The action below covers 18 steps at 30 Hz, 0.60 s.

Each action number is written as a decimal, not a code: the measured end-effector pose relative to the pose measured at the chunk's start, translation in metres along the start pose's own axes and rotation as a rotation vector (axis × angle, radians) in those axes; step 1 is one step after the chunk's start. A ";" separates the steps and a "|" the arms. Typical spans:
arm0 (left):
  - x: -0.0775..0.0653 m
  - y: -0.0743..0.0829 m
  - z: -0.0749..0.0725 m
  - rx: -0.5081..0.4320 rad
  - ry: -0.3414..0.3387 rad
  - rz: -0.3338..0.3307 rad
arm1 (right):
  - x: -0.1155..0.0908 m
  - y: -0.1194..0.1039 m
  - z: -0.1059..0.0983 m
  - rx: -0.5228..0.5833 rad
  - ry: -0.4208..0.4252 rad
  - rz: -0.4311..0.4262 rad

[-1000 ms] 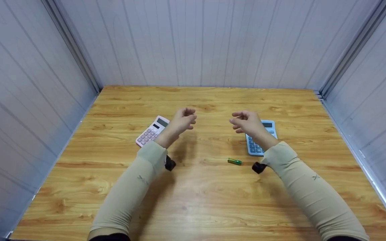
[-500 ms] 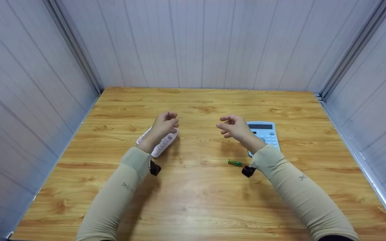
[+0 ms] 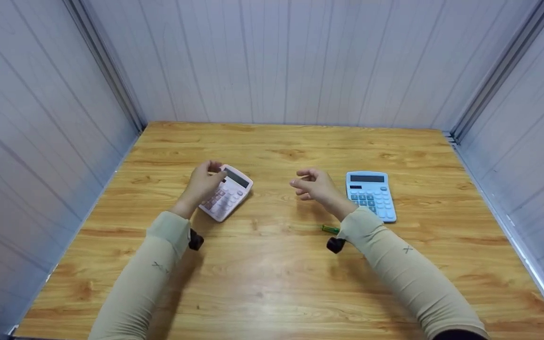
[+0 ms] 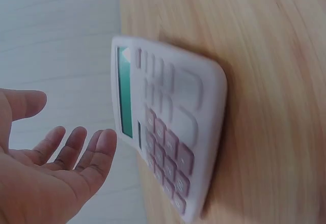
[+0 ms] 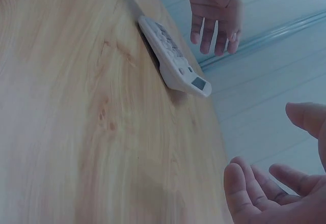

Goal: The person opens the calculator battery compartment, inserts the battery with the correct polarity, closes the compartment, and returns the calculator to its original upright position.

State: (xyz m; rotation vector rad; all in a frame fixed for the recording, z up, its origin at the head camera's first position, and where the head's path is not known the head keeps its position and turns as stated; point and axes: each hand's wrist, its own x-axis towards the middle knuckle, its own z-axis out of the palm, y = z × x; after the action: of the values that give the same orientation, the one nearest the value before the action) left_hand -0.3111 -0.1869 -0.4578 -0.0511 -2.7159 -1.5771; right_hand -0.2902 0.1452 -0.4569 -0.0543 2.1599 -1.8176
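A pink calculator (image 3: 227,200) lies slanted on the wooden table, its dark screen toward the back. Over its left side hovers my left hand (image 3: 202,183), fingers loosely bent and holding nothing; the left wrist view shows a gap between that hand (image 4: 56,168) and the calculator (image 4: 173,107). My right hand (image 3: 317,189) hangs above the table between the two calculators, relaxed, with nothing in it. To its right lies a blue calculator (image 3: 380,200), its lower left corner near the right wrist. A small green battery (image 3: 330,229) is partly covered by the right sleeve.
The wooden table (image 3: 272,283) is bounded by a pale panelled wall (image 3: 272,61) at the back and similar walls at both sides. Small dark wrist cameras hang below both cuffs, near the tabletop.
Both hands have moved left through the air. The left hand has passed across the pink calculator, uncovering its right part; the right hand has come away from the blue calculator.
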 end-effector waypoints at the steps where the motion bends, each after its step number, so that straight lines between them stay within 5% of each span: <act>1: 0.000 -0.003 -0.003 0.016 -0.002 -0.002 | 0.001 0.001 0.003 -0.001 -0.004 0.000; 18: -0.004 -0.041 -0.042 0.184 -0.102 -0.119 | 0.023 0.002 0.054 0.070 0.007 0.028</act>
State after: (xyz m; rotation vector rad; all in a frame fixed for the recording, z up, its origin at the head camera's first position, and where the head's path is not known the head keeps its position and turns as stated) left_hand -0.3094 -0.2437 -0.4722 0.0320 -2.9831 -1.3775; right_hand -0.2980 0.0889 -0.4712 -0.0017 2.0893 -1.8786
